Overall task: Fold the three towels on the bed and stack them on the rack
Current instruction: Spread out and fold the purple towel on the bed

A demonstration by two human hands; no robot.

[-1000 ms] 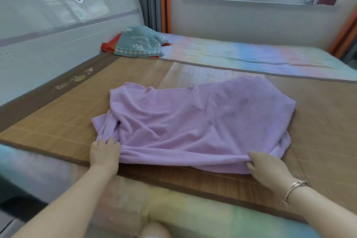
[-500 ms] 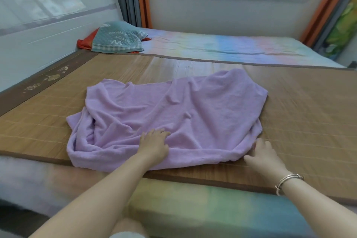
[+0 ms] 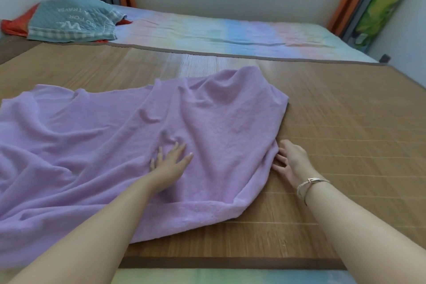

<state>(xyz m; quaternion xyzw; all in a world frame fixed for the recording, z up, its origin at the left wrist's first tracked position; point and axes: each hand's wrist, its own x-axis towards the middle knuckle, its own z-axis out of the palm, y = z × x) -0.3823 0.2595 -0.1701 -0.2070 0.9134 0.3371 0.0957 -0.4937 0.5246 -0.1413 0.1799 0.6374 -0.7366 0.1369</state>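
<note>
- Since a moment ago the left hand [image 3: 169, 163] has slid further onto the lilac towel [image 3: 129, 145], away from its near edge, and the view has closed in on the cloth.
- Left fingers [image 3: 178, 148] lie spread and flat, pressing the towel's middle; they grip nothing.
- Right hand [image 3: 290, 161] sits at the towel's right edge on the bamboo mat [image 3: 345, 145], fingers loosely extended under the hem; I cannot tell if they pinch it.
- Towel lies rumpled on the bed, apparently already doubled once, with no rack in view.
- Step in hand, I judge: smoothing before the next fold.
- Next likely calls for gripping the right edge and carrying it leftward over the pressed centre.
- Pillow [image 3: 71, 21] lies far off.
</note>
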